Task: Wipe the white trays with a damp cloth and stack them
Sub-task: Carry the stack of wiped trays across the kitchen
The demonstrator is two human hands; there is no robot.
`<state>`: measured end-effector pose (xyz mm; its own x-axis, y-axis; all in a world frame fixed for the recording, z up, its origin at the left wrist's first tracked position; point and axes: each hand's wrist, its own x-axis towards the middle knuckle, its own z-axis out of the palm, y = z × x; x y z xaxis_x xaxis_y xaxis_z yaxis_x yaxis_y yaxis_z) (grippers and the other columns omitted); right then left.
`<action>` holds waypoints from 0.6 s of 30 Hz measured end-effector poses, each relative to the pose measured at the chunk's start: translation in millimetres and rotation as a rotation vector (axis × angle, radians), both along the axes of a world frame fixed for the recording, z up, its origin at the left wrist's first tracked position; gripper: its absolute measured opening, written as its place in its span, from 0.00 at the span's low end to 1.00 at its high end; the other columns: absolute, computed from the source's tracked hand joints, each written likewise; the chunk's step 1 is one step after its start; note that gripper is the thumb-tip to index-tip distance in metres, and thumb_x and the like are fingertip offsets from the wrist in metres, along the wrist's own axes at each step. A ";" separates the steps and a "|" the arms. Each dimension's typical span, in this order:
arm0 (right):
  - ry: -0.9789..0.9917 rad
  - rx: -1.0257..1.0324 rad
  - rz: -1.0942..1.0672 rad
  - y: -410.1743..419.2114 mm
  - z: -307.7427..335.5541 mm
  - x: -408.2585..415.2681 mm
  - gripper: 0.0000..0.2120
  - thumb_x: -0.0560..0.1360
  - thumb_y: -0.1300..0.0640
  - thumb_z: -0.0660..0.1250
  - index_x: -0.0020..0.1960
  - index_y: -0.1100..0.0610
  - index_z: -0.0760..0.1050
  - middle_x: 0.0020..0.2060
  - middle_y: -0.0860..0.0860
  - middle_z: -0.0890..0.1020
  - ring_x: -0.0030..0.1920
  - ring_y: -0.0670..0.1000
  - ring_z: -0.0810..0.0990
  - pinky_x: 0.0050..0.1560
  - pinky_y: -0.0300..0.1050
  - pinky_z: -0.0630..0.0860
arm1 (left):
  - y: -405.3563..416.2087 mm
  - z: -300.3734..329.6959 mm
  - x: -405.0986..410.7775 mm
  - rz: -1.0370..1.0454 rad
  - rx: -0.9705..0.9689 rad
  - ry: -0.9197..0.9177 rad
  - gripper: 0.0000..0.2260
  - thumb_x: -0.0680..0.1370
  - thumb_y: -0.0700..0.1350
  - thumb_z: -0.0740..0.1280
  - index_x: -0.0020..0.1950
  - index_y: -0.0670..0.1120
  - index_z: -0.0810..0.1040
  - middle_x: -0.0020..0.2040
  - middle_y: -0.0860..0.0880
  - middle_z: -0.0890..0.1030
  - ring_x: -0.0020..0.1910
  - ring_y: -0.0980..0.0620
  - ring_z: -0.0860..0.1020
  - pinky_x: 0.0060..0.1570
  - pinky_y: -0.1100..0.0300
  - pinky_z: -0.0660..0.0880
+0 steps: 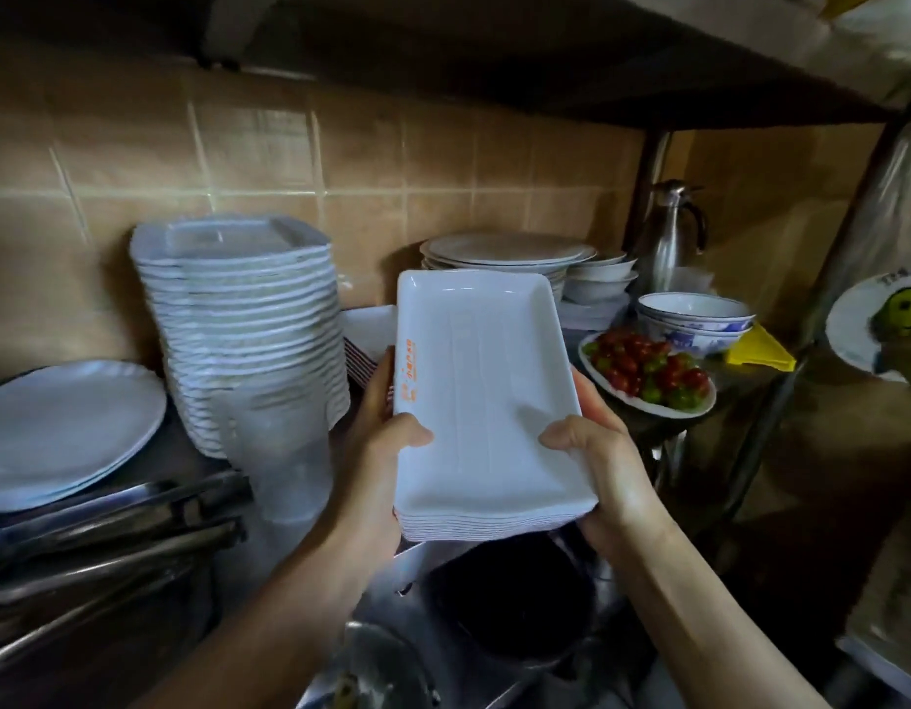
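Note:
A stack of several white rectangular trays (484, 401) with orange print on the left rim is held up in the middle of the view. My left hand (379, 452) grips its left side, thumb over the top tray's rim. My right hand (606, 452) grips its right side, thumb on the rim and fingers underneath. More white trays (369, 332) lie behind the held stack, partly hidden by it. No cloth is in view.
A tall stack of white square dishes (243, 319) stands left, clear cups (284, 442) before it, a white plate (59, 427) and metal tongs (110, 524) far left. Round plates (504, 250), bowls (693, 314), a plate of chillies (647, 373) and a steel flask (668, 237) stand right. A shelf hangs overhead.

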<state>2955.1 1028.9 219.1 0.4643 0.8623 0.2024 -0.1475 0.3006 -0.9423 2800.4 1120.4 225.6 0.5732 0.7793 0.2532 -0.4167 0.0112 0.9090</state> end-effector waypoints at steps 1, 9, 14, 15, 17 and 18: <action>0.006 0.001 0.032 9.4 1.1 10.0 0.34 0.59 0.64 0.61 0.62 0.44 0.75 0.51 0.55 0.83 0.45 0.56 0.83 0.37 0.49 0.78 | 5.1 -0.4 8.0 0.019 0.007 -0.010 0.32 0.61 0.36 0.58 0.63 0.56 0.74 0.58 0.46 0.81 0.54 0.46 0.79 0.48 0.54 0.77; -0.010 -0.101 0.260 88.8 23.2 88.7 0.34 0.56 0.62 0.63 0.61 0.46 0.76 0.51 0.57 0.82 0.47 0.59 0.81 0.40 0.51 0.78 | 46.4 8.0 75.9 0.279 -0.024 -0.118 0.33 0.62 0.35 0.59 0.66 0.51 0.72 0.55 0.48 0.83 0.52 0.49 0.82 0.45 0.55 0.80; 0.063 -0.130 0.405 131.8 34.4 111.3 0.31 0.60 0.65 0.60 0.61 0.50 0.76 0.50 0.58 0.82 0.45 0.59 0.81 0.39 0.50 0.78 | 69.3 22.9 96.5 0.337 -0.148 -0.130 0.37 0.61 0.34 0.59 0.71 0.47 0.67 0.61 0.40 0.78 0.54 0.41 0.79 0.49 0.48 0.77; 0.089 -0.134 0.425 140.1 36.0 113.3 0.29 0.63 0.67 0.58 0.61 0.51 0.76 0.50 0.59 0.82 0.45 0.60 0.80 0.41 0.51 0.78 | 74.0 26.1 99.4 0.343 -0.173 -0.118 0.35 0.63 0.34 0.59 0.72 0.46 0.66 0.63 0.39 0.77 0.56 0.39 0.78 0.51 0.48 0.76; 0.131 -0.137 0.460 155.0 38.8 115.4 0.27 0.66 0.71 0.54 0.59 0.52 0.77 0.47 0.59 0.82 0.42 0.58 0.81 0.41 0.49 0.78 | 82.5 31.9 104.1 0.365 -0.216 -0.101 0.32 0.67 0.32 0.56 0.72 0.44 0.66 0.65 0.37 0.74 0.60 0.36 0.75 0.53 0.48 0.74; 0.144 -0.140 0.472 161.9 40.2 115.9 0.27 0.67 0.71 0.53 0.58 0.52 0.77 0.45 0.58 0.82 0.40 0.57 0.81 0.38 0.47 0.78 | 87.0 33.8 105.3 0.378 -0.230 -0.099 0.31 0.68 0.31 0.55 0.71 0.43 0.66 0.65 0.35 0.74 0.59 0.35 0.74 0.53 0.48 0.74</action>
<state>3071.0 1190.8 259.3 0.0322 0.9990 0.0326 -0.3684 0.0421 -0.9287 2905.7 1207.4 259.5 0.2191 0.9717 0.0880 -0.5150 0.0386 0.8563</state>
